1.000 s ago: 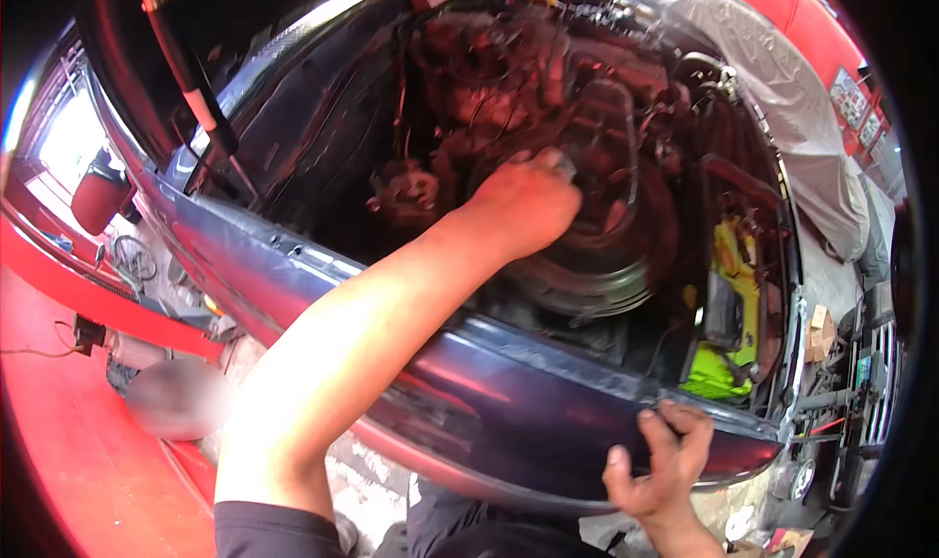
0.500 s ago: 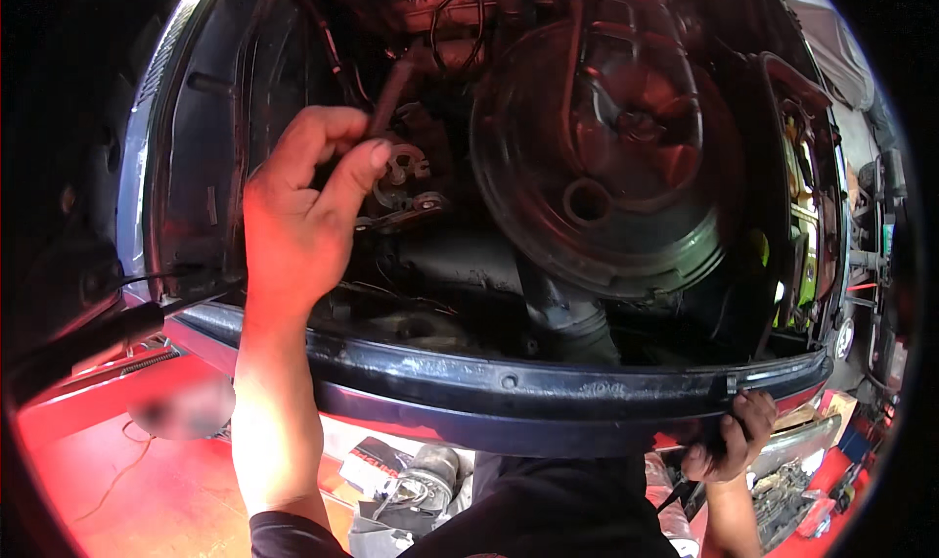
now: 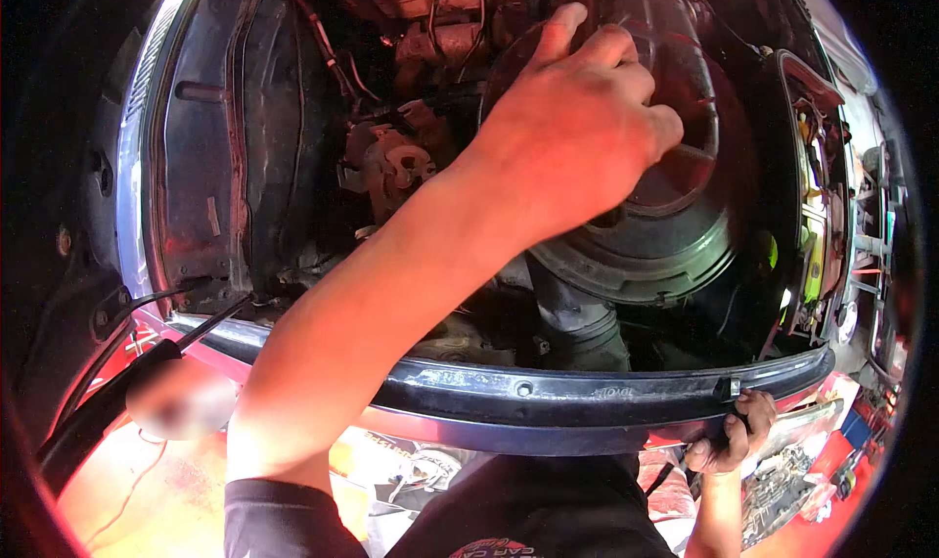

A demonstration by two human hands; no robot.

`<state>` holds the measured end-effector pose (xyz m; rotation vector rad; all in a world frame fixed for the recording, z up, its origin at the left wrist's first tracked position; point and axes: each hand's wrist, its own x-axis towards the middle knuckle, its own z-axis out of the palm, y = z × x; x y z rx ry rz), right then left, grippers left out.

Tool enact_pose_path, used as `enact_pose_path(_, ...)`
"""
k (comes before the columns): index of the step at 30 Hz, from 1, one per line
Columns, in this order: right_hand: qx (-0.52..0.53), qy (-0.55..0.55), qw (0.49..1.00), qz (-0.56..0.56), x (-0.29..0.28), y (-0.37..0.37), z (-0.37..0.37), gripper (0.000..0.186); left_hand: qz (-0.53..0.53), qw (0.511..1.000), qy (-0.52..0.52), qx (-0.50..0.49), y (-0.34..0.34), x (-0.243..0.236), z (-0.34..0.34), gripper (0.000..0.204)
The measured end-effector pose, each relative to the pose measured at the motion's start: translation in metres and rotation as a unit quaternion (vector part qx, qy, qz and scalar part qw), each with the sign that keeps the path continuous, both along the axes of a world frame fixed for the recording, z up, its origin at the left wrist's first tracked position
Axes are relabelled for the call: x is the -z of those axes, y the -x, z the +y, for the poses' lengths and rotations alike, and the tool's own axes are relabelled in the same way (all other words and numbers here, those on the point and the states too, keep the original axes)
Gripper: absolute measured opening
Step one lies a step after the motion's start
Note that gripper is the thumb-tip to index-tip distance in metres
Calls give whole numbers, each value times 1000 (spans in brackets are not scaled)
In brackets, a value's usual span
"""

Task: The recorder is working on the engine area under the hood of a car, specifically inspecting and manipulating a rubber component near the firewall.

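Lower left: I note a black tubular strut (image 3: pixel 103 407) with a thin metal rod at its upper end, slanting up to the right.
Floor: orange-red, glossy in the light (image 3: pixel 176 519); a thin loose cable (image 3: pixel 129 490) lies on it in a curve.
Lower right: I log a small blue box (image 3: pixel 856 429) and, just beside it, a bright red object (image 3: pixel 831 454), kind unclear from here.
Clutter: grey, jumbled small parts (image 3: pixel 782 488) left of crumpled pale plastic (image 3: pixel 818 504).
Far right, top: a pale grey sheet (image 3: pixel 829 12), hanging in folds, partly cut off by the lens rim.
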<state>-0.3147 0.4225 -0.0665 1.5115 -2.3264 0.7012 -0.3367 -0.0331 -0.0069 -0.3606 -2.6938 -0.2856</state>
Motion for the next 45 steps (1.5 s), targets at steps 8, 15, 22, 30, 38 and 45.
enact_pose_path(8, 29, -1, 1000, 3, -5, 0, -15, 52, 74, 997, -9, -25, -27, -39, -24, 23)
enact_pose_path(15, -1, 19, 1000, -2, -5, 3, -9, 45, -636, 721, 38, -273, -168, -49, -77, 27)
enact_pose_path(22, 12, 3, 1000, 3, -17, 0, -25, 38, -665, 718, 2, -203, -208, 52, -95, 32)
enact_pose_path(30, 116, 42, 976, -180, -68, -4, -67, 17, -504, 852, -71, -126, -221, -14, -100, 22)
enact_pose_path(38, -209, -133, 883, -399, -85, -6, -262, 25, -440, 813, -248, -290, -231, -54, -68, 21)
enact_pose_path(45, -202, -347, 768, -499, 6, -41, -366, 36, -448, 819, -276, -230, -238, -40, -71, 17)
